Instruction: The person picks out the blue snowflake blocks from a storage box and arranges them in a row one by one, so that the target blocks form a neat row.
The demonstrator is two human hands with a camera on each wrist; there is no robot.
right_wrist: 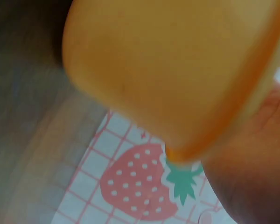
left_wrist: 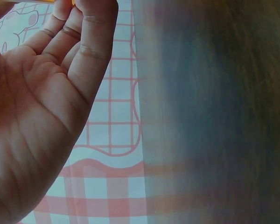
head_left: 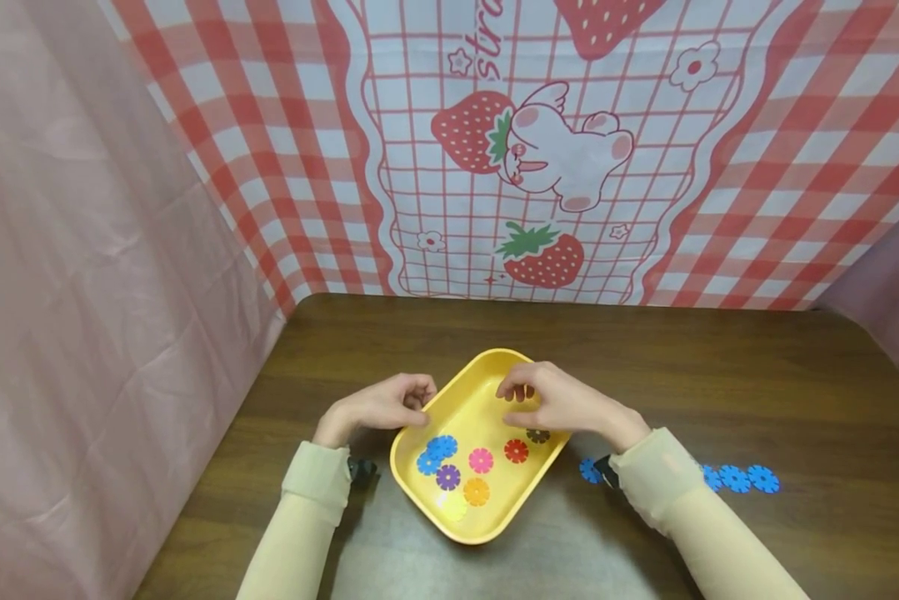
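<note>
A yellow tray stands at a slant on the table, holding several notched snowflake discs: blue, purple, pink, orange, yellow, red and a dark one. At the tray's left rim, my left hand pinches the edge between thumb and fingers. My right hand hovers over the right side with loosely bent fingers and no disc visible in them. The right wrist view shows the tray's outer wall with part of my right hand beyond the rim.
To the right on the brown table, blue discs lie in a row, partly hidden by my right forearm. Another blue disc shows beside that wrist. A strawberry-print cloth hangs behind the table, and a pink curtain at left.
</note>
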